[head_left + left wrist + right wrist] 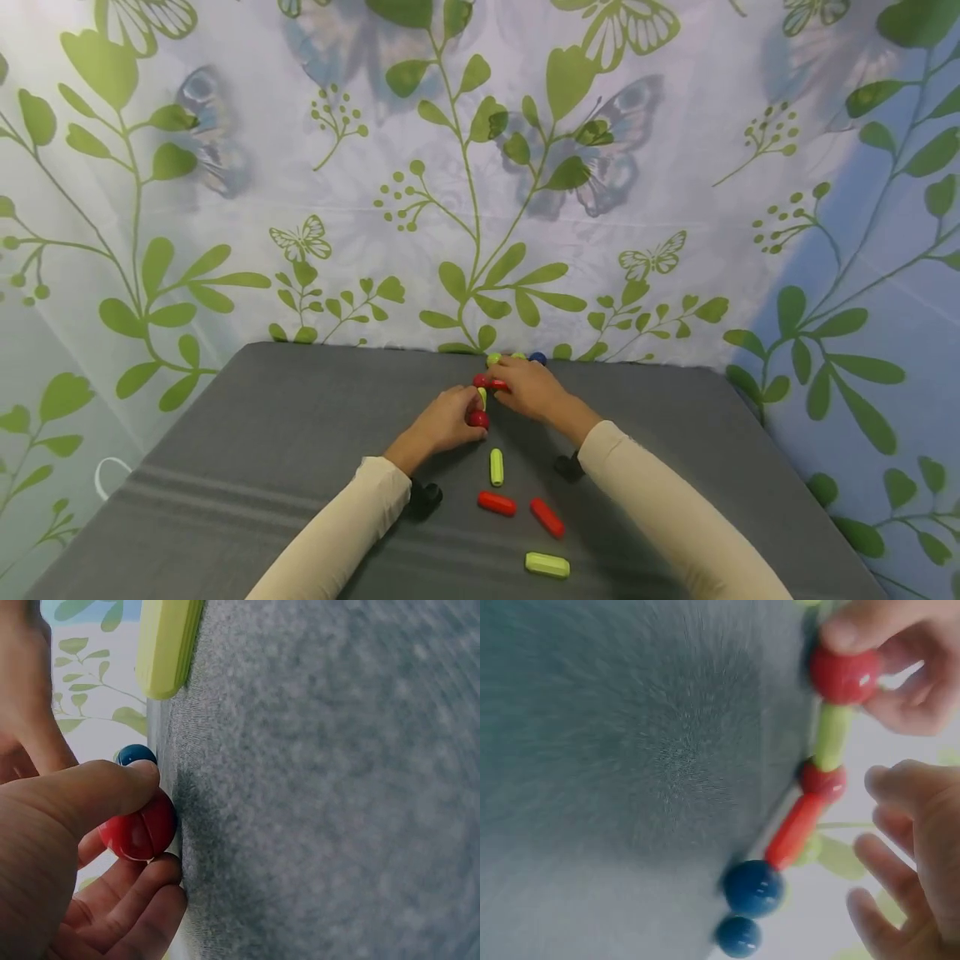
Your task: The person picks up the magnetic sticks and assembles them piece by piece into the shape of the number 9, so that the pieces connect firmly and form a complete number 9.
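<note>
My left hand (pixel 444 419) pinches a glossy red ball (pixel 141 829) between thumb and fingers, low over the grey cloth surface. From this ball a line of pieces runs on in the right wrist view: a yellow-green stick (pixel 832 735), a smaller red ball (pixel 823 780) and a red stick (pixel 791 831). Beyond the stick's end are a large blue ball (pixel 754 888) and a smaller blue ball (pixel 739 936). My right hand (pixel 922 847) is beside the red stick and smaller red ball, its fingers loosely bent and spread, holding nothing.
Nearer me on the grey table (pixel 300 467) lie a yellow-green stick (pixel 497 467), two red sticks, one (pixel 497 502) left of the other (pixel 547 517), and another yellow-green stick (pixel 547 565). Yellow-green balls (pixel 494 359) sit at the back edge, before a leaf-patterned curtain (pixel 337 208).
</note>
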### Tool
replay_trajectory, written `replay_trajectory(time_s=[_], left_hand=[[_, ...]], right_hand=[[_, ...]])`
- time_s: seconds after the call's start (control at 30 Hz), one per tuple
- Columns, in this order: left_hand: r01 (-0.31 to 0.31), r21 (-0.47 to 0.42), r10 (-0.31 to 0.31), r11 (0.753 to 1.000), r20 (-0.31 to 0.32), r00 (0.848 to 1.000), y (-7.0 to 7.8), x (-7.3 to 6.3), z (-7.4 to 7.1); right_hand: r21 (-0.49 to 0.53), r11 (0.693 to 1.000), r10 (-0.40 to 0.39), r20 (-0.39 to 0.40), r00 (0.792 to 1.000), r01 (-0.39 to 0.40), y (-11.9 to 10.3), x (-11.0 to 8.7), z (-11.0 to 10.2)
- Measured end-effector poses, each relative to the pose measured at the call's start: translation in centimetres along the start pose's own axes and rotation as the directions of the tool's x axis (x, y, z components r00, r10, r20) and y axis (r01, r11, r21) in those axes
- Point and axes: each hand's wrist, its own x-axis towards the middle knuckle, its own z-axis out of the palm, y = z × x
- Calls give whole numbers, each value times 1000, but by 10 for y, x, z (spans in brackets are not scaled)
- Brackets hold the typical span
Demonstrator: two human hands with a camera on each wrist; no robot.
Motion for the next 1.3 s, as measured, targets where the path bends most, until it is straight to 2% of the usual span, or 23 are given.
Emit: replay_trajectory(time_s=[0.1,0.27,0.4,0.5,0.67,0.93,1.03,1.13,1.3], left_hand=[[5,0,-5,1000,-2,1000,0,1,0],[7,13,-7,1000,-4,1000,2,-1,0],[26,9,-26,1000,-3,1000,2,-4,0],[25,2,-25,1000,-4,1000,2,-5,0],[2,19,-2,1000,-4,1000,1,-5,1],[6,17,-6,1000,5,1000,2,-3,2],[0,8,0,1000,12,1000,2,-4,1],[-2,2,2,1000,14,1000,3,-5,0],[11,-9,-11,1000,25,1000,2,-5,1]], right_hand=[[67,996,-66,83,994,60,-10,-14,-11],[121,981,-173,195,965,152,-33,-40,-14],[94,970,-238,225,945,222,-47,-53,-9],[58,965,-261,225,939,255,-51,-58,-7],[27,964,-264,223,939,265,-50,-63,-5],[-40,954,-284,186,941,296,-47,-68,2],[-63,955,-274,196,942,291,-44,-70,4],[-56,967,-231,211,950,248,-39,-73,5],[-4,993,-116,218,969,119,-26,-76,4]])
